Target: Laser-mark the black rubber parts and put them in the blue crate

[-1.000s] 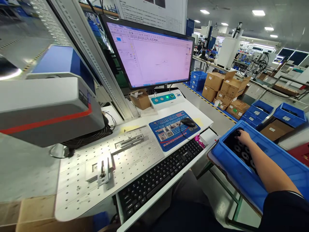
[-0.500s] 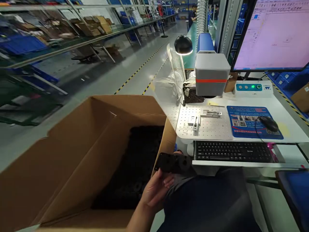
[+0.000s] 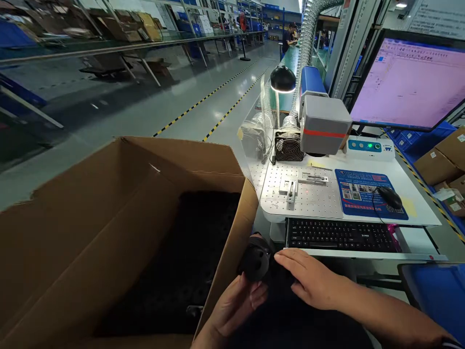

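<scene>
My left hand (image 3: 238,305) is closed around a black part (image 3: 256,259) with a rounded face and small holes in it; its exact kind I cannot make out. It is held just beside the right wall of a large cardboard box (image 3: 250,203). Inside the box lie many dark parts (image 3: 181,252), hard to tell apart in the shadow. My right hand (image 3: 312,278) reaches in from the right, fingers stretched out flat. Its fingertips come close to the black part's right side; whether they touch it I cannot tell.
A white workbench holds a perforated metal plate (image 3: 316,201) with small fixtures, under a grey machine head (image 3: 326,123). A mouse (image 3: 390,197), a keyboard (image 3: 341,235), a monitor (image 3: 410,82) and a fan (image 3: 288,148) are nearby. A blue bin (image 3: 436,295) stands at lower right.
My right hand has come into view from the right, beside the black part. The part has turned so its rounded end faces me. The camera view has shifted.
</scene>
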`<state>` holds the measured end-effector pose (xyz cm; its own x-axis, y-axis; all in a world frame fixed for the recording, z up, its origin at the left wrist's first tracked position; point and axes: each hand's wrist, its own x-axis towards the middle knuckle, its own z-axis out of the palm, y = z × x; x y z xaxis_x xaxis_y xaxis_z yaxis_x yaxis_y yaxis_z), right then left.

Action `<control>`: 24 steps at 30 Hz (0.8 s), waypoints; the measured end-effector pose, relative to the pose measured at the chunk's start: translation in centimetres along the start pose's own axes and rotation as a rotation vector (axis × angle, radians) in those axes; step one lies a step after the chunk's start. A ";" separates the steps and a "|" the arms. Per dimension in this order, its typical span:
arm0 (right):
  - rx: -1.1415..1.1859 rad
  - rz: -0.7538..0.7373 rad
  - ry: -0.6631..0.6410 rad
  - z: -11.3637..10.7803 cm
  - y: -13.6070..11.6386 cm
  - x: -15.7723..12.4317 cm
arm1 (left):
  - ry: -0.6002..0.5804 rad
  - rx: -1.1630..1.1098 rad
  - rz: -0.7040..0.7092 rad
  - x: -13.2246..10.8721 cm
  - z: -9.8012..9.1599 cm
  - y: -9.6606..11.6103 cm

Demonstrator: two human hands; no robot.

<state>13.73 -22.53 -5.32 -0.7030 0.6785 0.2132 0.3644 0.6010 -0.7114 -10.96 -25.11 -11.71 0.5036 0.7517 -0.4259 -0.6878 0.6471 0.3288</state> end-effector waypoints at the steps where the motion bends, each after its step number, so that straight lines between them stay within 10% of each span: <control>1: 0.013 0.008 0.006 0.3 0.1 0.3 | -0.002 -0.010 0.014 -0.1 -0.5 0.0; 7: 0.088 0.057 0.205 0.3 1.7 1.9 | -0.082 0.058 0.061 -0.3 -2.7 2.6; 14: -0.288 0.730 0.647 -6.3 8.8 6.2 | 0.062 0.112 0.296 0.5 -5.8 7.8; 24: -0.644 1.063 0.460 -8.6 15.1 11.1 | 0.028 0.081 0.285 1.1 -9.8 8.4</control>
<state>16.62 -2.28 -7.95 0.3262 0.9439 0.0503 0.9177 -0.3035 -0.2565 -21.28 -20.06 -17.65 0.2810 0.9013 -0.3298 -0.7547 0.4198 0.5042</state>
